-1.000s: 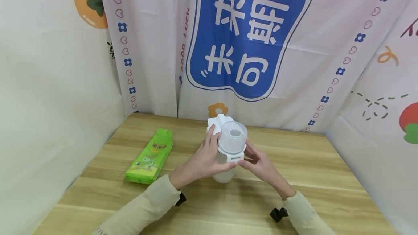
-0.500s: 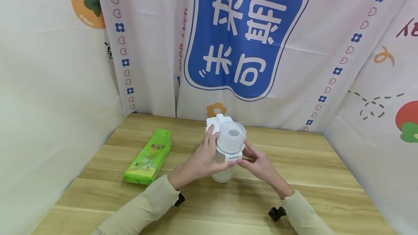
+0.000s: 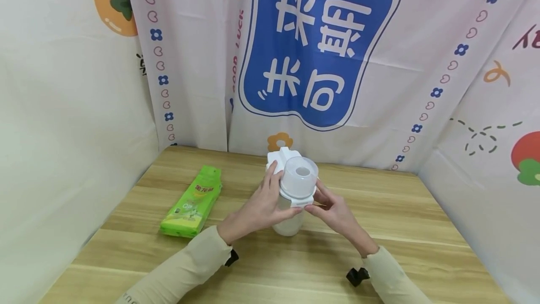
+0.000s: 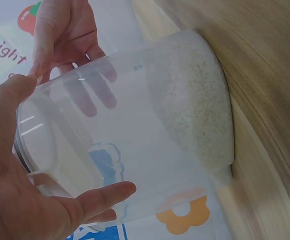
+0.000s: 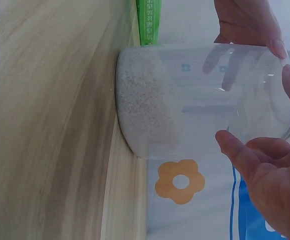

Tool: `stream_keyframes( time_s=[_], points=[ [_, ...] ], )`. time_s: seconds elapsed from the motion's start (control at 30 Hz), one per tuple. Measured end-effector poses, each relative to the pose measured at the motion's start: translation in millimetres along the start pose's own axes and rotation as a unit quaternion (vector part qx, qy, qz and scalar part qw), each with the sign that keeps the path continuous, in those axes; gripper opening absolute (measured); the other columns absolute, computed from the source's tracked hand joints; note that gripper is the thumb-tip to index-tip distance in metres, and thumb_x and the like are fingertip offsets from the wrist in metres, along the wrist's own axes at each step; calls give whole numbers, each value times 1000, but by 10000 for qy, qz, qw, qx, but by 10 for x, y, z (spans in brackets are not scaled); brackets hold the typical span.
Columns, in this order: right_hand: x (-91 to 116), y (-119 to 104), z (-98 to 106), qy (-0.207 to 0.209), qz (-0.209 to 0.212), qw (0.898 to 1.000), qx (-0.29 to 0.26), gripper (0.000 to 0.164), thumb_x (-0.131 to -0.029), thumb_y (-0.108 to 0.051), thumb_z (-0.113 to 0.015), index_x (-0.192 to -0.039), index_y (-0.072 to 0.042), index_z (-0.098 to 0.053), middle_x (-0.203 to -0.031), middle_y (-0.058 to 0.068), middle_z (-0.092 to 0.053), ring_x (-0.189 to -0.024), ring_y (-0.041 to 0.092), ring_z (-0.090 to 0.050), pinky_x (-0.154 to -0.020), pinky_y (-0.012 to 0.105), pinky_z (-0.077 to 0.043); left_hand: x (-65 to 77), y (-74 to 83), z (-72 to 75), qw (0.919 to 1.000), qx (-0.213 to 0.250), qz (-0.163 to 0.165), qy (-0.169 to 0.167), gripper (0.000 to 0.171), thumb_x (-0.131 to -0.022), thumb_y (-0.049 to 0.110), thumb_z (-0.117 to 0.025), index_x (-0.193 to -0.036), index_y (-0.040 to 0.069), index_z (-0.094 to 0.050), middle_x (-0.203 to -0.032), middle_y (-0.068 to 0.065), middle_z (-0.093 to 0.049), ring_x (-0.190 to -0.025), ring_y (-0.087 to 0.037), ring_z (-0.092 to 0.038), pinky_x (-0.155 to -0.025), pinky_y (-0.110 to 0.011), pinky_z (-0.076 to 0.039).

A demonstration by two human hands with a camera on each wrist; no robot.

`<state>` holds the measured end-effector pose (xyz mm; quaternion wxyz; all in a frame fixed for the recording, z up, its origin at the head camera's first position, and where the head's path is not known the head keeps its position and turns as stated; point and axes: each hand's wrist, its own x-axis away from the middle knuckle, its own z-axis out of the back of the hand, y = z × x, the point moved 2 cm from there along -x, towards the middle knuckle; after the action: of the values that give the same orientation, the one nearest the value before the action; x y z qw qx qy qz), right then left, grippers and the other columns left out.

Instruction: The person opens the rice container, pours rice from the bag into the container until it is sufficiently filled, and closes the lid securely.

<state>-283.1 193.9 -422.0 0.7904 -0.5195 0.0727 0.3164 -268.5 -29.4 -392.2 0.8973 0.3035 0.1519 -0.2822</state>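
Observation:
A clear plastic rice container (image 3: 288,227) stands upright near the middle of the table, with a white lid (image 3: 276,157) and a clear cup (image 3: 299,179) on top. White rice (image 4: 197,100) fills its lower part. My left hand (image 3: 262,206) grips the container's upper left side, fingers along the lid and thumb across the front. From the other side my right hand (image 3: 339,215) holds the lid's edge, its thumb at the front tab (image 3: 302,203) near the left thumb. Through the clear wall (image 5: 200,120), the right wrist view shows fingers behind it.
A green packet (image 3: 193,205) with a yellow lower part lies on the wooden table (image 3: 401,238), left of the container. Printed cloth (image 3: 202,83) hangs behind the table, with more cloth at both sides.
The head view has shifted slightly. Both hands stay on the container, which keeps its place on the table.

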Motion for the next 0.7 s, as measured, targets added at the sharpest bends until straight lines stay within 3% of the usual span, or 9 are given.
stream_keyframes(
  time_s=[0.2,0.4,0.57,0.7],
  points=[
    [12,-4,14,-32,-200,9996,-200,76,-90,-9,-71,-154,-15,-31,-133,26,-58,-115,8,-62,-84,23,-57,0,-14,-14,9998,124,126,9,103,-80,58,-74,-151,2,-24,-163,-22,-8,-144,-39,-31,-112,-52,-39],
    [14,-12,32,-117,-129,9993,-340,73,-91,-6,-69,-154,-14,-33,-131,27,-60,-110,4,-65,-85,23,-58,11,-35,-17,9994,339,82,-53,103,-82,55,-73,-153,5,-19,-164,-21,-4,-146,-38,-28,-113,-53,-37],
    [16,-33,42,-51,120,9989,-451,69,-90,-1,-68,-151,-6,-36,-128,32,-59,-105,12,-69,-84,28,-59,10,-31,-9,9985,519,-158,-27,97,-83,49,-75,-154,11,-19,-163,-24,-5,-145,-42,-27,-110,-56,-39],
    [15,-47,43,53,254,9989,-400,66,-88,1,-69,-148,0,-39,-127,34,-58,-105,20,-69,-83,29,-59,-6,-60,6,9981,616,-70,-69,96,-81,48,-77,-154,18,-22,-164,-19,-6,-146,-40,-27,-108,-56,-41]
  ],
)
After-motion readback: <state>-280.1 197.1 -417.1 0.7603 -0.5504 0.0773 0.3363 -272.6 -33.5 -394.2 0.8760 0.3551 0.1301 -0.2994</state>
